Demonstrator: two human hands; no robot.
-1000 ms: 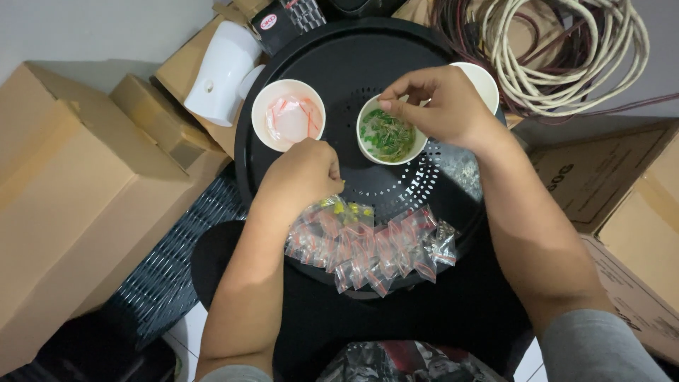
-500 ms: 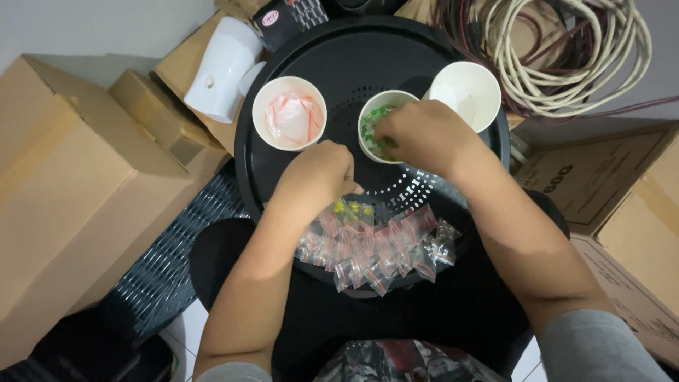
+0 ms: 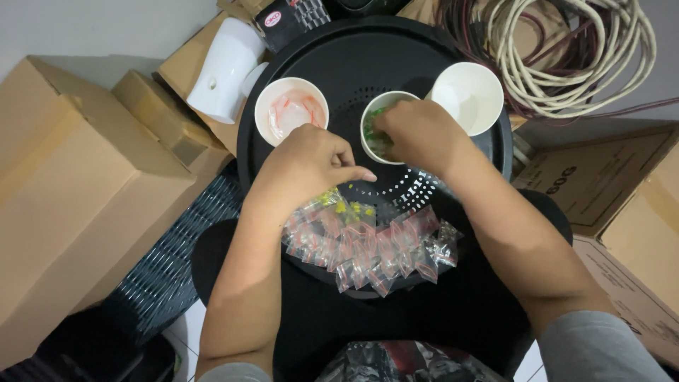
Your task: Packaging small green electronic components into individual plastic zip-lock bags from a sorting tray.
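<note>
We see green bits in the white middle cup point(image 3: 376, 134), red-striped clear bags point(image 3: 368, 247), and a black perforated tray point(image 3: 368, 64).

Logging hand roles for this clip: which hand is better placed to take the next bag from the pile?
Probably the left. The left hand hovers just above the bags, with a finger pointing out. The right hand is busy, fingers down in the middle cup of green parts.
</note>
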